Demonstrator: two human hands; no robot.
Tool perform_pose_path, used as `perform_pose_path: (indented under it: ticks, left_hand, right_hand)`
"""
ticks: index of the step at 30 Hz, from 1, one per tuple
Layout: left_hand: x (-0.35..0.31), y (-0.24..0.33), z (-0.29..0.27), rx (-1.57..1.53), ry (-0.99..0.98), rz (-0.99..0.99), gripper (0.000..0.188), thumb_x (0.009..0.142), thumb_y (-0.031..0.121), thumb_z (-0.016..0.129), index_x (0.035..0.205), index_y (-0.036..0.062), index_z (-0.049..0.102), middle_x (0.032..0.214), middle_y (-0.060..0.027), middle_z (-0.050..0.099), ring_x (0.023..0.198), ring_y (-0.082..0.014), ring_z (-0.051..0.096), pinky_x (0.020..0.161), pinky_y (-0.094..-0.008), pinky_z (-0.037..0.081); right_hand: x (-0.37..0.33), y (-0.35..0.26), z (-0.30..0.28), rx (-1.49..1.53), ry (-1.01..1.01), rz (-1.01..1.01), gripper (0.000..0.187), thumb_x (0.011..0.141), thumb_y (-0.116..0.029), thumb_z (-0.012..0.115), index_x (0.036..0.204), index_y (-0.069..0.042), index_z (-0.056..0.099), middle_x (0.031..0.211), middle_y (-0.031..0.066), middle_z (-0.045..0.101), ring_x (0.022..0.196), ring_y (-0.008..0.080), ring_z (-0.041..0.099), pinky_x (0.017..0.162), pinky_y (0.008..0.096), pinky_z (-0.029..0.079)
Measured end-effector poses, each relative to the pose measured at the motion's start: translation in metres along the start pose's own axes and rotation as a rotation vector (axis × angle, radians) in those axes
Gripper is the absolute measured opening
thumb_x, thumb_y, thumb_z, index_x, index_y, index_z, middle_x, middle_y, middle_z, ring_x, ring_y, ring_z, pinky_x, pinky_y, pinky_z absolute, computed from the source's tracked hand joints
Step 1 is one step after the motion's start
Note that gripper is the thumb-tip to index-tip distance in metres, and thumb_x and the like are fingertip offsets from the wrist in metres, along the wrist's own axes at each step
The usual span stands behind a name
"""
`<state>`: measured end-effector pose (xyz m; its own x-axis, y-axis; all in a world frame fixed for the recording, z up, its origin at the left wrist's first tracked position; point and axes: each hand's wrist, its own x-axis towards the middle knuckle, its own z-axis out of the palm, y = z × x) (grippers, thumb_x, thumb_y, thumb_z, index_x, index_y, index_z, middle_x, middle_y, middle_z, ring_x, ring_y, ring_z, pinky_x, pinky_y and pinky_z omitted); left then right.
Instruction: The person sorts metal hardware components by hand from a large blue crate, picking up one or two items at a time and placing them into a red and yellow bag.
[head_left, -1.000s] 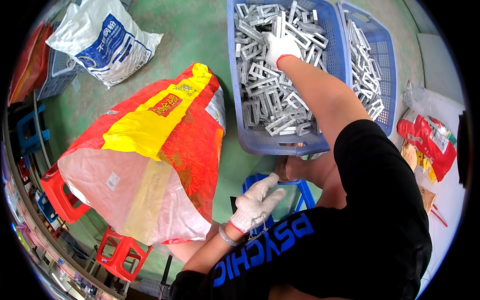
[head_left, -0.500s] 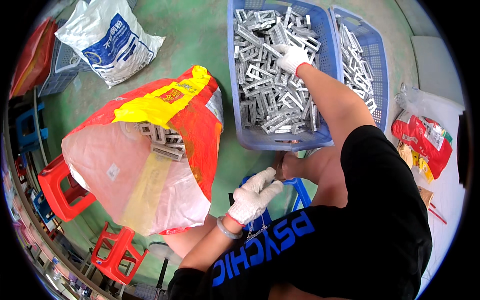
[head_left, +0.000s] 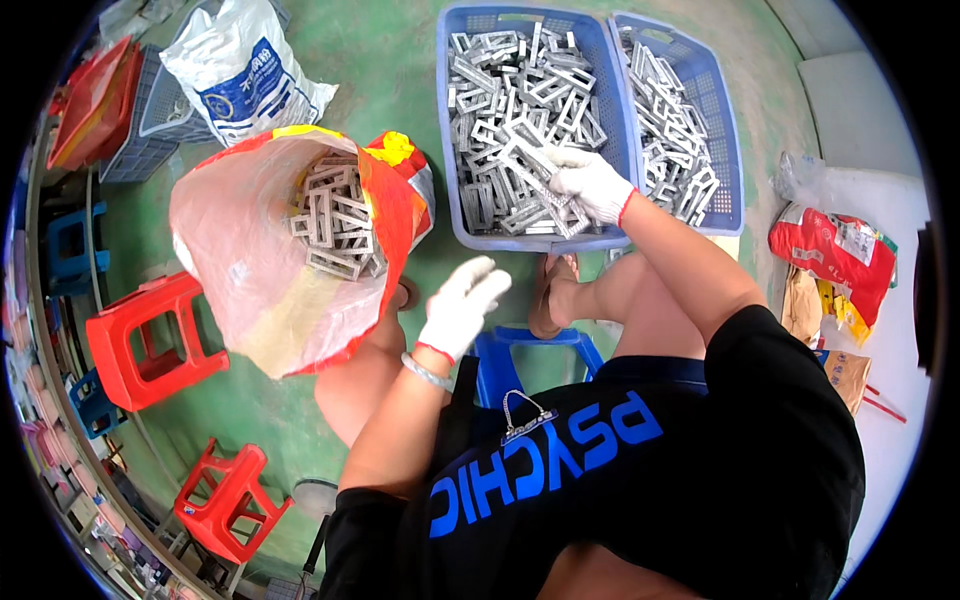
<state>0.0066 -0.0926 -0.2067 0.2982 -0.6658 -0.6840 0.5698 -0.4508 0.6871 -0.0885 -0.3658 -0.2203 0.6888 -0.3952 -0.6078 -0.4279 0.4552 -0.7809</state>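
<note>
My right hand [head_left: 592, 186], in a white knit glove, is closed on a long silver rectangular metal frame [head_left: 532, 168] above the near part of a blue plastic basket [head_left: 530, 243]. Many similar metal frames [head_left: 500, 110] fill that basket. My left hand [head_left: 462, 308], gloved as well, hovers between the basket and a red and yellow woven sack [head_left: 240, 270]. Its fingers are stretched out and hold nothing. The sack's mouth gapes toward me, and several metal frames [head_left: 340, 215] lie inside it.
A second blue basket [head_left: 727, 150] of metal frames adjoins the first on the right. A white sack [head_left: 250, 80] stands at the far left. Red stools [head_left: 150, 345] are at the left, and a blue stool [head_left: 545, 345] is close to me. Red packages [head_left: 835, 255] lie at the right.
My right hand has drawn nearer with a metal frame lifted in it. My left hand has moved up and left, toward the sack. The view has shifted, showing more inside the sack.
</note>
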Motion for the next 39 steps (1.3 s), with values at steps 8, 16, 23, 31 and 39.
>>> perform_pose_path:
  ticks: [8,16,23,31,39]
  left_hand:
    - [-0.028,0.064,0.02,-0.552,-0.13,0.236,0.058,0.101,0.043,0.05,0.145,0.0102,0.034,0.138,-0.0205,0.045,0.116,-0.0373,0.055,0.097,-0.053,0.049]
    - [-0.111,0.11,0.052,-0.43,-0.326,0.347,0.038,0.098,0.041,0.057,0.11,0.0051,0.061,0.09,-0.0116,0.068,0.073,-0.0253,0.065,0.064,-0.0333,0.053]
    - [-0.183,0.105,0.091,-0.369,-0.179,0.454,0.026,0.095,0.033,0.064,0.106,0.0086,0.063,0.09,-0.011,0.068,0.064,-0.0217,0.063,0.052,-0.03,0.046]
    - [-0.203,0.092,0.09,-0.436,-0.079,0.534,0.029,0.094,0.029,0.065,0.113,0.0071,0.065,0.087,-0.0086,0.065,0.063,-0.0219,0.064,0.051,-0.0304,0.049]
    - [-0.232,0.096,0.085,-0.354,0.158,0.68,0.033,0.091,0.032,0.07,0.104,0.0026,0.064,0.08,-0.008,0.064,0.06,-0.0199,0.063,0.047,-0.0326,0.049]
  right_hand:
    - [-0.137,-0.045,0.024,0.232,-0.553,-0.145,0.06,0.077,-0.009,0.07,0.135,0.002,0.054,0.118,0.0105,0.067,0.098,0.0152,0.065,0.084,0.0297,0.054]
    - [-0.222,-0.054,0.053,0.222,-0.677,-0.323,0.069,0.078,-0.019,0.074,0.139,0.003,0.048,0.127,0.0101,0.063,0.107,0.0126,0.063,0.089,0.0268,0.054]
    - [-0.276,-0.028,0.063,0.65,-0.514,-0.343,0.051,0.093,-0.01,0.058,0.141,0.002,0.045,0.13,0.0152,0.06,0.109,0.0207,0.064,0.095,0.036,0.055]
    - [-0.282,-0.02,0.081,0.746,-0.554,-0.346,0.042,0.094,-0.009,0.056,0.134,0.001,0.051,0.117,0.0151,0.066,0.096,0.0216,0.068,0.089,0.0418,0.059]
    - [-0.262,-0.02,0.086,0.607,-0.576,-0.256,0.032,0.093,-0.014,0.059,0.122,0.001,0.058,0.091,0.0104,0.069,0.066,0.0183,0.067,0.057,0.0294,0.06]
